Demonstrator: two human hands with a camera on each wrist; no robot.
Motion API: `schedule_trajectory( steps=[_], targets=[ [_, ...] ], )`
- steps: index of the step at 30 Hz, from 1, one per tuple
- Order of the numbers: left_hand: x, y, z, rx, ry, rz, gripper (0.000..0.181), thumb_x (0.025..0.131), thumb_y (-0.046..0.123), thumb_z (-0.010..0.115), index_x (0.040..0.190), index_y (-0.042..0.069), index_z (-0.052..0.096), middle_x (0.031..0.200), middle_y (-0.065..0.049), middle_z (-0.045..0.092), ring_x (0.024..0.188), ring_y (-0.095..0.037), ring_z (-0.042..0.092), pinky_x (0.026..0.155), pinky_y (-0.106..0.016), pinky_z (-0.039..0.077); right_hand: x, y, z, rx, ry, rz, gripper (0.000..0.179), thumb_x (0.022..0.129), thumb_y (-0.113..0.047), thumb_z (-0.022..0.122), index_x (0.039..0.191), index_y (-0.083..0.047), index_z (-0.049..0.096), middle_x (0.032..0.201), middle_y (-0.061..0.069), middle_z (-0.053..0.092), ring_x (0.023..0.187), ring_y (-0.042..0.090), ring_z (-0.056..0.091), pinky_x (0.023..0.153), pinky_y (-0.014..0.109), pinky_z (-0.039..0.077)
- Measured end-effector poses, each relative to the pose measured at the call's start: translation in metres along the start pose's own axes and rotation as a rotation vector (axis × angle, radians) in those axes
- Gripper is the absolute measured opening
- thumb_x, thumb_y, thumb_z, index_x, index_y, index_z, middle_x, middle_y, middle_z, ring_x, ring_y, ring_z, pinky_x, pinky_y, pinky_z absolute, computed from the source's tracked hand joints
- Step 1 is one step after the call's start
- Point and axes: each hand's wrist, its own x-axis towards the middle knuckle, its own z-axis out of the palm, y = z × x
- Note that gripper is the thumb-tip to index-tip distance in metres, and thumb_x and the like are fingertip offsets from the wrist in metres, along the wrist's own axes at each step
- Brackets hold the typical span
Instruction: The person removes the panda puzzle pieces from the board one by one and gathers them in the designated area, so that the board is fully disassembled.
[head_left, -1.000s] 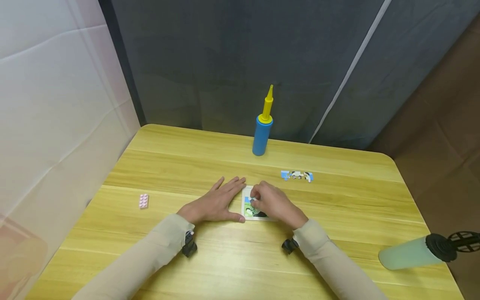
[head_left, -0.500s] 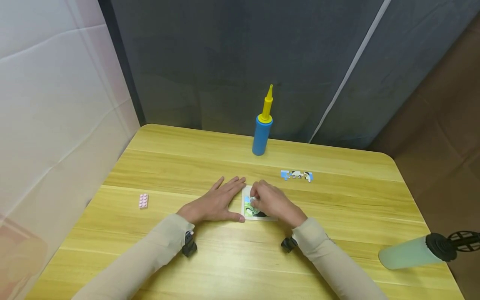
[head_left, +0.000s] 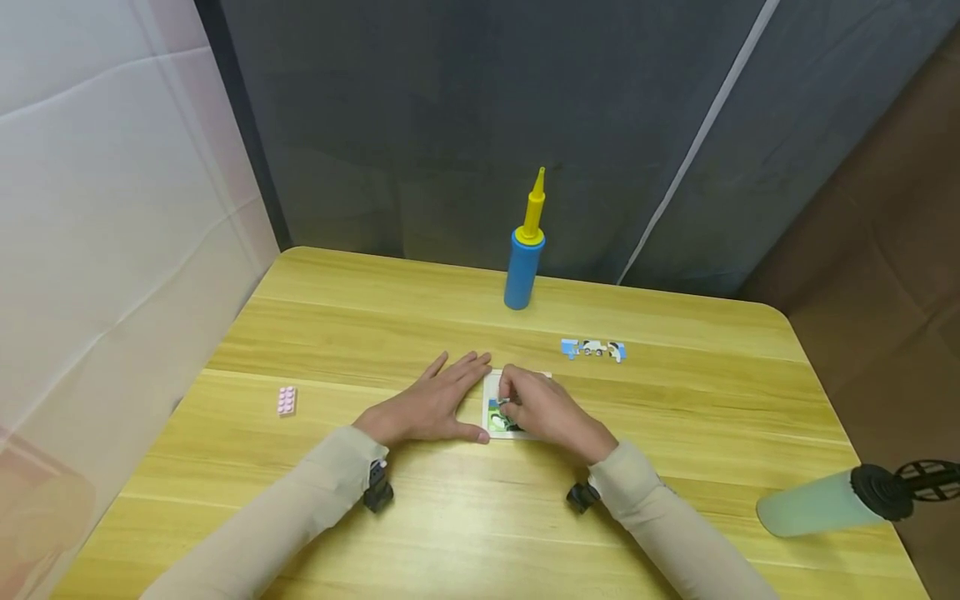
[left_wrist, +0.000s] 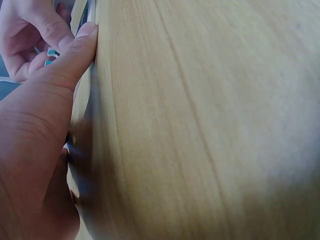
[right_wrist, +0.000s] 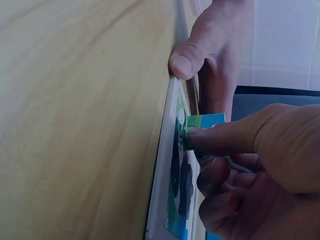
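Note:
A small jigsaw puzzle board (head_left: 492,385) with a pale rim and a green, black and white picture lies mid-table. My left hand (head_left: 435,402) rests spread beside it, its thumb at the near left corner and fingertips along the far left corner. With thumb and fingers my right hand (head_left: 543,412) pinches a green and blue puzzle piece (right_wrist: 212,119). In the right wrist view the piece stands tilted up against the board's picture, its lower edge close to it. The right hand covers much of the board in the head view.
Several loose blue, white and black puzzle pieces (head_left: 592,348) lie behind the board to the right. A blue and yellow hand pump (head_left: 522,268) stands at the back. A pink toy brick (head_left: 287,401) lies left; a pale green bottle (head_left: 813,503) with a black top is at right.
My right hand has shifted slightly and still pinches the piece; the board's far right corner now shows behind it. My left hand has stayed in place.

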Motion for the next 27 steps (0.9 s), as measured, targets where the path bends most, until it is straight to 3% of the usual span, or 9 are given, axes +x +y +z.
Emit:
schedule_trajectory(
  steps=[7, 11, 17, 20, 23, 27],
  targets=[
    [-0.001, 0.000, -0.001, 0.005, 0.015, 0.020, 0.112, 0.091, 0.070, 0.072, 0.170, 0.008, 0.023, 0.182, -0.007, 0.015, 0.170, -0.030, 0.012, 0.138, -0.062, 0.001, -0.002, -0.002, 0.002, -0.078, -0.018, -0.039, 0.005, 0.099, -0.008, 0.073, 0.101, -0.012, 0.072, 0.098, 0.000, 0.067, 0.084, 0.013, 0.058, 0.076, 0.032, 0.052],
    [-0.001, -0.001, 0.000, 0.008, 0.016, 0.025, 0.111, 0.091, 0.069, 0.072, 0.170, 0.007, 0.023, 0.182, -0.007, 0.015, 0.170, -0.031, 0.012, 0.137, -0.063, 0.002, -0.004, -0.002, 0.002, -0.106, -0.020, -0.065, 0.013, 0.102, -0.010, 0.070, 0.112, -0.010, 0.079, 0.102, 0.003, 0.067, 0.084, 0.012, 0.058, 0.075, 0.031, 0.052],
    [0.000, -0.001, 0.001, 0.008, 0.020, 0.023, 0.111, 0.091, 0.069, 0.072, 0.170, 0.008, 0.024, 0.182, -0.007, 0.015, 0.170, -0.030, 0.012, 0.137, -0.063, 0.002, -0.006, 0.000, 0.000, -0.123, 0.007, -0.102, 0.018, 0.107, -0.013, 0.064, 0.118, -0.009, 0.077, 0.100, 0.003, 0.064, 0.078, 0.012, 0.052, 0.066, 0.025, 0.044],
    [-0.001, 0.000, 0.000, 0.005, 0.022, 0.024, 0.110, 0.091, 0.069, 0.073, 0.170, 0.007, 0.025, 0.182, -0.007, 0.016, 0.170, -0.031, 0.013, 0.137, -0.063, 0.002, -0.006, 0.001, -0.003, -0.109, 0.020, -0.093, 0.022, 0.108, -0.013, 0.061, 0.124, -0.007, 0.075, 0.100, 0.003, 0.063, 0.076, 0.013, 0.051, 0.064, 0.025, 0.044],
    [-0.001, 0.000, 0.000, 0.005, 0.020, 0.023, 0.110, 0.091, 0.069, 0.073, 0.170, 0.008, 0.026, 0.181, -0.007, 0.017, 0.170, -0.031, 0.013, 0.138, -0.062, 0.002, -0.008, 0.003, -0.008, -0.079, 0.042, -0.059, 0.027, 0.108, -0.014, 0.062, 0.131, -0.007, 0.073, 0.107, 0.003, 0.068, 0.083, 0.012, 0.058, 0.073, 0.029, 0.052],
    [-0.001, 0.000, 0.000, 0.002, 0.023, 0.023, 0.110, 0.091, 0.069, 0.073, 0.169, 0.007, 0.026, 0.181, -0.008, 0.017, 0.170, -0.032, 0.013, 0.137, -0.063, 0.002, -0.011, 0.010, -0.016, 0.007, 0.085, 0.008, 0.022, 0.107, -0.017, 0.066, 0.127, -0.013, 0.071, 0.112, 0.001, 0.074, 0.083, 0.010, 0.064, 0.075, 0.031, 0.056]
  ],
)
